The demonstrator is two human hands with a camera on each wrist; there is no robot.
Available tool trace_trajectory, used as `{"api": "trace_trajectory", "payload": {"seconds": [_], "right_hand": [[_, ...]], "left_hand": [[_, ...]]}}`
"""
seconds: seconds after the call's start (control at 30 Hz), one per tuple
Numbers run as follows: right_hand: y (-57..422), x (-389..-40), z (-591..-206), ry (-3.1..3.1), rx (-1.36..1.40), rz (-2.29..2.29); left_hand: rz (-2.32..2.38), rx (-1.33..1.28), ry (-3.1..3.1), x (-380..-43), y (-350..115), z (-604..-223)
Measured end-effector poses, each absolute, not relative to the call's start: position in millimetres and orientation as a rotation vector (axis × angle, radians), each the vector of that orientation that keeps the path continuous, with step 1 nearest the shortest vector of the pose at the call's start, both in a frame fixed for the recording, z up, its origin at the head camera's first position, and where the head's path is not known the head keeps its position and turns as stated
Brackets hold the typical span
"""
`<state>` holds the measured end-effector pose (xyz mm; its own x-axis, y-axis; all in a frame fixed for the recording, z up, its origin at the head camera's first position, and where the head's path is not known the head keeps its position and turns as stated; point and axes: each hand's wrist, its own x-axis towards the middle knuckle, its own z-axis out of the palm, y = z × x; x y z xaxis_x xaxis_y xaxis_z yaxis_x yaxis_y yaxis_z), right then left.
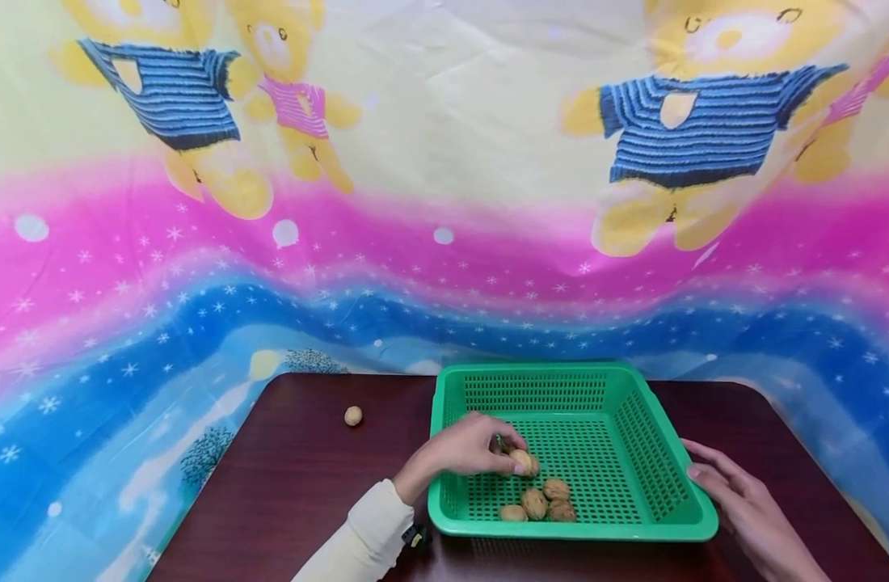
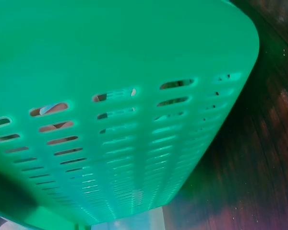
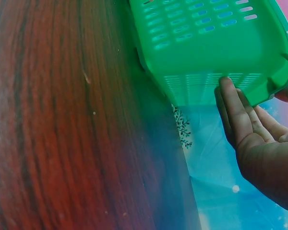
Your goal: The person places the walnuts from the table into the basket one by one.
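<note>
Inside the green plastic basket (image 1: 571, 530), my left hand (image 1: 473, 444) pinches a walnut (image 1: 520, 458) between thumb and fingers, just above the slotted floor. Another walnut seems to show at its right edge, partly covered. Several more walnuts (image 1: 534, 503) lie together by the near wall. My right hand (image 1: 743, 505) rests against the basket's right side, its thumb at the rim. Straight fingers (image 3: 236, 115) lie along the outer wall in the right wrist view. The left wrist view is mostly filled by the basket wall (image 2: 134, 52), which hides the left hand's grip.
A single walnut (image 1: 353, 416) lies on the dark wooden table (image 1: 292, 477), left of the basket. Behind the table hangs a cloth (image 1: 430, 275) printed with bears and snowflakes. A dark band sits at the left sleeve's cuff (image 1: 382, 509).
</note>
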<state>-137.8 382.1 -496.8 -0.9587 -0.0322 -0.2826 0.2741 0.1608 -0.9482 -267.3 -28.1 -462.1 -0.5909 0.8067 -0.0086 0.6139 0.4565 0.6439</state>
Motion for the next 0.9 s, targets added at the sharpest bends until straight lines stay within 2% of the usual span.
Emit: {"api": "trace_trajectory", "payload": {"seconds": [0.57, 0.9], "right_hand": [[385, -139, -497, 2.211, 0.235, -1.864], [383, -139, -497, 2.201, 0.211, -1.844]], "left_hand": [[0.877, 1.249, 2.413, -268, -24, -462], [1.307, 1.007, 2.391, -268, -44, -454]]}}
